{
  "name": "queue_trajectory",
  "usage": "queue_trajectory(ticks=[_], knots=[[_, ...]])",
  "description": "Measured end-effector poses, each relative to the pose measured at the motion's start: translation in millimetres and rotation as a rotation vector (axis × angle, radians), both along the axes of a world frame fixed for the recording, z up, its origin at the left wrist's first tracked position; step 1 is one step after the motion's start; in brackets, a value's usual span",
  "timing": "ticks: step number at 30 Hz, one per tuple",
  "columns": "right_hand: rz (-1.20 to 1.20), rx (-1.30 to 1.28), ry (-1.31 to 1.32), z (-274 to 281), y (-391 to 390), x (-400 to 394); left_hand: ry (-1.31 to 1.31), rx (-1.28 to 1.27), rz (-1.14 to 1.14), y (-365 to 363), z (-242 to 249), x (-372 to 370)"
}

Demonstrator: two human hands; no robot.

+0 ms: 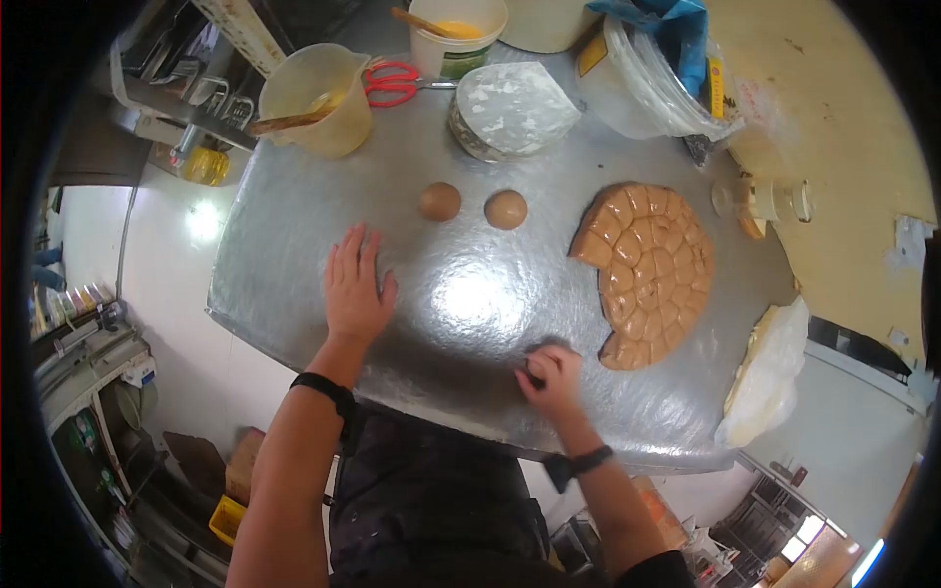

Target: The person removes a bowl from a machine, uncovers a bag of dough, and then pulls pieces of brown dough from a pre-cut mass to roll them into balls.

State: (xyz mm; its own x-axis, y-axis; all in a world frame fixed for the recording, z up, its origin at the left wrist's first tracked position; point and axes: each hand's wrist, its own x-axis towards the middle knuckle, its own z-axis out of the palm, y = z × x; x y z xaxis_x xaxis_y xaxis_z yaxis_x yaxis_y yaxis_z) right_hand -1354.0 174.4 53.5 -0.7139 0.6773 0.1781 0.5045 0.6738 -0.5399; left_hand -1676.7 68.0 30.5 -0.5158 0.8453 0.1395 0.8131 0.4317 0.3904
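My left hand (358,292) lies palm down on the metal tabletop (412,392), its fingers stretched out and a little apart. Beyond its fingertips sit two smooth brown dough balls, one on the left (440,202) and one on the right (506,210). My right hand (553,380) is curled low over the table near its front edge. Whatever its fingers may be closed on is hidden, with only a dark patch showing between thumb and fingers. To the right of the hands lies a round, glossy brown slab of dough pieces (655,274) packed together, with a gap at its left side.
Along the back stand a plastic jug (328,122) with a wooden-handled tool, red scissors (397,84), a tub of yellow liquid (461,44), a flour-dusted covered bowl (515,108) and a bag-lined tub (637,83). At right are a glass jar (784,200) and whitish sheet (769,372).
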Motion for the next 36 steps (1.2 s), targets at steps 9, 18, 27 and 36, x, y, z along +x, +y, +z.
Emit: queue_trajectory(ticks=[9, 18, 27, 36], knots=[[-0.067, 0.089, 0.054, -12, 6, -42, 0.022, -0.048, 0.012, 1, 0, 1], [-0.023, -0.058, -0.029, -16, 24, -53, 0.033, -0.061, 0.006, -1, -6, 2], [-0.217, 0.037, 0.037, 4, 38, -62, 0.081, -0.075, 0.009, -1, -7, 0], [-0.24, -0.048, 0.031, -10, 35, -20, 0.057, -0.1, -0.015, -7, -3, 2]])
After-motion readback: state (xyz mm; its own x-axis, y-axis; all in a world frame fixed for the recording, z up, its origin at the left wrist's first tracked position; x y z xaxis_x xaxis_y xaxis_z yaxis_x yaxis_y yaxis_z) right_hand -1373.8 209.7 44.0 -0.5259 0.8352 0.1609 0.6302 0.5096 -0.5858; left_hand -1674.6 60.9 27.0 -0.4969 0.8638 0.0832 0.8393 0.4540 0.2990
